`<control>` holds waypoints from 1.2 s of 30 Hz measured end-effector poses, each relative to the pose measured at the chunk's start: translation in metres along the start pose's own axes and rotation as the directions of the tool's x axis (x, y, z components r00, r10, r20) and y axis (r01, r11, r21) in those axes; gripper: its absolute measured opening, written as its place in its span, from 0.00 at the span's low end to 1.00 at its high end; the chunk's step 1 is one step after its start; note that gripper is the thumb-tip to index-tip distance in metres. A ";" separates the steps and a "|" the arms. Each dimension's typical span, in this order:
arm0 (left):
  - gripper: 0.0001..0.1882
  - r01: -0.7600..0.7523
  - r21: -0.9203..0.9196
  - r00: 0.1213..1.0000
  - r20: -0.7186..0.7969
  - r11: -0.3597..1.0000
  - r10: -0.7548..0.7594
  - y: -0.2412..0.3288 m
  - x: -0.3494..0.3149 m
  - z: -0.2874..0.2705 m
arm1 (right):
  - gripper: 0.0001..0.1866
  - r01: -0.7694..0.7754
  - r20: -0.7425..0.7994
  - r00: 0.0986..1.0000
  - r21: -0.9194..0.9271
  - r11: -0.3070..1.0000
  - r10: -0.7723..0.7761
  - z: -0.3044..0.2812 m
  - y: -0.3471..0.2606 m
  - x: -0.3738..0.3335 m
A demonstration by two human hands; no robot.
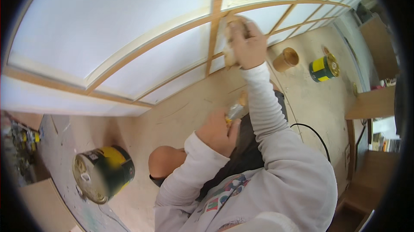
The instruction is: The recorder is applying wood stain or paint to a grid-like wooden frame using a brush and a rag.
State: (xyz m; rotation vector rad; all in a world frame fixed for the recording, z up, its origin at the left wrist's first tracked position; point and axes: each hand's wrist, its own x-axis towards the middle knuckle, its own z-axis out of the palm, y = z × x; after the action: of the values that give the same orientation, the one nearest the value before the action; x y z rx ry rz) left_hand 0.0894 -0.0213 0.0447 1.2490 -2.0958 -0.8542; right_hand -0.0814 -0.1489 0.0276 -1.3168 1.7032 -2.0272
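My left hand [217, 132] is closed low in front of my body, around what looks like a paintbrush [236, 111]. It has a bit of yellow at the grip, a shiny metal band and a tan tip, all blurred. My right hand [249, 44] reaches up and forward, its fingers closed on a crumpled tan cloth [232, 55]. The cloth lies against the wooden lattice [214, 29] of a large panel with white panes [129, 16], near where two strips cross. Pale yellowish strips run along the wood. Motion blurs the right fingers.
Behind my right hand stand a tan tub [285, 59] and a green-and-yellow can [324, 67]. A larger green-and-yellow can [103, 174] is at the lower left, near my bent knee [167, 165]. A black cable [317, 135] curves over the floor at right, beside wooden furniture [371, 102].
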 end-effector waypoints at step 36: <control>0.14 0.069 -0.030 0.988 0.143 0.997 -0.064 0.050 0.037 0.082 | 0.17 -0.742 -0.490 0.668 -0.488 0.459 0.559 -0.563 0.220 0.060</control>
State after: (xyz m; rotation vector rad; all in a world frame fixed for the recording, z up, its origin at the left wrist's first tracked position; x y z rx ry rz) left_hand -0.0126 -0.0166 0.0345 1.2797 -2.1497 -1.0324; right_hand -0.6017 0.1361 -0.1038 -0.2817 2.6588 -1.1712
